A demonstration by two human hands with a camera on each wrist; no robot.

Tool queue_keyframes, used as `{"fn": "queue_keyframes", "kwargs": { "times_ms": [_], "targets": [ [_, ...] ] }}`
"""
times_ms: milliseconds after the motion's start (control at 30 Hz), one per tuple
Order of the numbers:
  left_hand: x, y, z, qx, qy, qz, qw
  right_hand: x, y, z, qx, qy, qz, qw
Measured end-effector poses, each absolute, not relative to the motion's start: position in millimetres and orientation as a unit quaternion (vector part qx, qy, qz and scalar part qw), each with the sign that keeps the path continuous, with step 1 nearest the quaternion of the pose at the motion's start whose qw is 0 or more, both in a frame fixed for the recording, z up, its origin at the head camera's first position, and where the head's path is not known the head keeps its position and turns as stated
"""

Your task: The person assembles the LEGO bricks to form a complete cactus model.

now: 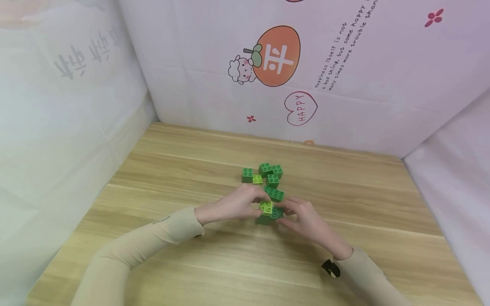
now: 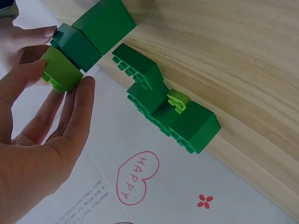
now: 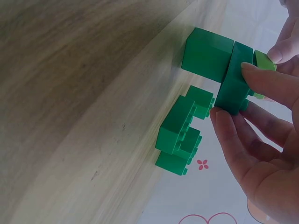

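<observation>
A small stack of toy building bricks stands between both hands. At its bottom is a tall green brick (image 3: 208,53), and across that lies a longer dark green brick (image 3: 232,81) that overhangs to the right. On top, at the left end, sits a light green brick (image 1: 266,207) with studs up. My left hand (image 1: 238,203) pinches the light green brick between thumb and fingers. From the other side, my right hand (image 1: 307,219) grips the overhanging end of the dark green brick, thumb against fingers.
Just beyond the stack lies a long green brick (image 1: 274,194). Further back are several loose green bricks (image 1: 272,180) in a cluster, with another green brick (image 1: 247,174) and a flat light green brick (image 1: 257,179) to their left. Printed cloth (image 1: 206,93) encloses the wooden table (image 1: 183,170).
</observation>
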State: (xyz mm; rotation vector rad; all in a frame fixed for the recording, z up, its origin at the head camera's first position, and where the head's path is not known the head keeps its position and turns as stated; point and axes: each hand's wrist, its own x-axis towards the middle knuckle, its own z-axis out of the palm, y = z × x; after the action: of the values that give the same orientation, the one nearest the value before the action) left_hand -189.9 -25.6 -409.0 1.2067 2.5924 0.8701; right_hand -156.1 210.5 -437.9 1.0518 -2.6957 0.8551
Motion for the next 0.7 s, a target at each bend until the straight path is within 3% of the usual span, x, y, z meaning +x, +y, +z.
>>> {"fn": "queue_keyframes", "kwargs": {
  "times_ms": [700],
  "targets": [
    [-188.4,-23.4,-407.4,0.385,0.87,0.297,0.086,-154.7,208.5,-438.6,0.355,-0.886,0.289,0.073]
  ]
}}
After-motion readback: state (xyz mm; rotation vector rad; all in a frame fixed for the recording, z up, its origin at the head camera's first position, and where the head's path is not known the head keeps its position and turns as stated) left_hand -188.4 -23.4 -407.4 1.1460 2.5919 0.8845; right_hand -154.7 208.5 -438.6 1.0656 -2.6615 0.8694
